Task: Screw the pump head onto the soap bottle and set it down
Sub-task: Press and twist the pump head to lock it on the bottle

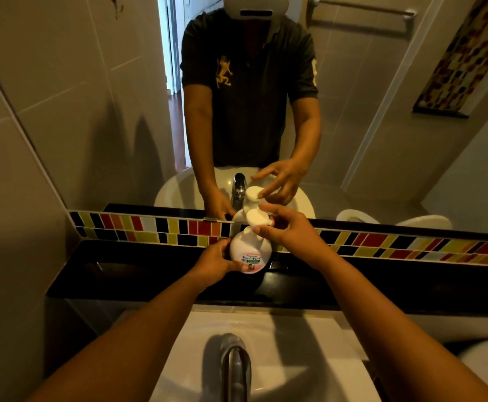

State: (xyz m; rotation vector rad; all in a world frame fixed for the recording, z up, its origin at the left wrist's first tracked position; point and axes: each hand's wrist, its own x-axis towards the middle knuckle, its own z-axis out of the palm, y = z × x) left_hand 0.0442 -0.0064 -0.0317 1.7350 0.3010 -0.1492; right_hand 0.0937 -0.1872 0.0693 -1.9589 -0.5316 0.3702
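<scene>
Fingers [261,229] of the right hand [287,232] pinch the white pump head [255,216], hiding its collar; the left hand [218,261] wraps closed around the soap bottle [250,253] on the black tabletop [150,274], its base partly hidden.

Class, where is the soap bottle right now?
In the head view, the soap bottle stands on the black ledge behind the sink, below the mirror, held by the left hand with the right hand on its pump.
</scene>
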